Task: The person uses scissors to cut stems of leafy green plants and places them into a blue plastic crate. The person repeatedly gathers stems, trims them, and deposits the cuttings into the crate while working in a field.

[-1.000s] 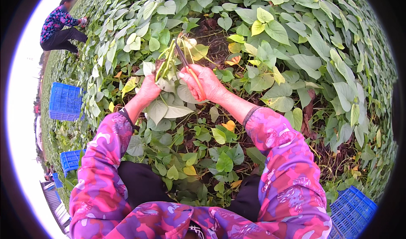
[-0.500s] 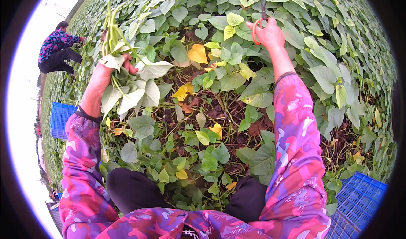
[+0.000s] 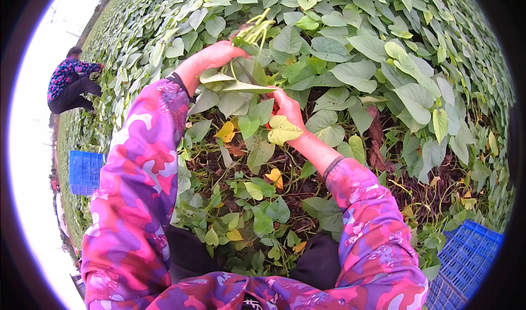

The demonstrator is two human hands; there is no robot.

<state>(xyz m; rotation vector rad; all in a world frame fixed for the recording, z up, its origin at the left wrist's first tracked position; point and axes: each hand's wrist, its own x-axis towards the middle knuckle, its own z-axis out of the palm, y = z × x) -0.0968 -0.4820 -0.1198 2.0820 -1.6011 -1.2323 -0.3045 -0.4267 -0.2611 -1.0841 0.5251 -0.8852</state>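
My left hand [image 3: 212, 57] is closed round a bunch of cut leafy stems [image 3: 255, 31], whose pale green ends stick up past the fingers. Broad heart-shaped leaves of the bunch hang below the wrist. My right hand [image 3: 290, 112] grips scissors with orange-red handles. Their dark blades [image 3: 246, 72] point up and left toward the bunch, partly covered by leaves. A yellowish leaf [image 3: 284, 130] lies in front of the right hand and hides some of its fingers. Dense green vines surround both hands.
A blue plastic crate [image 3: 466, 260] stands at the lower right, and another blue crate [image 3: 85, 170] at the left. Beyond it, a person in a flowered top [image 3: 66, 77] bends over the vines. Brown soil with fallen yellow leaves [image 3: 275, 177] shows between my knees and hands.
My left hand has swung right with the bunch. My right hand has drawn back toward me and left with the scissors, so the two hands are now close together.
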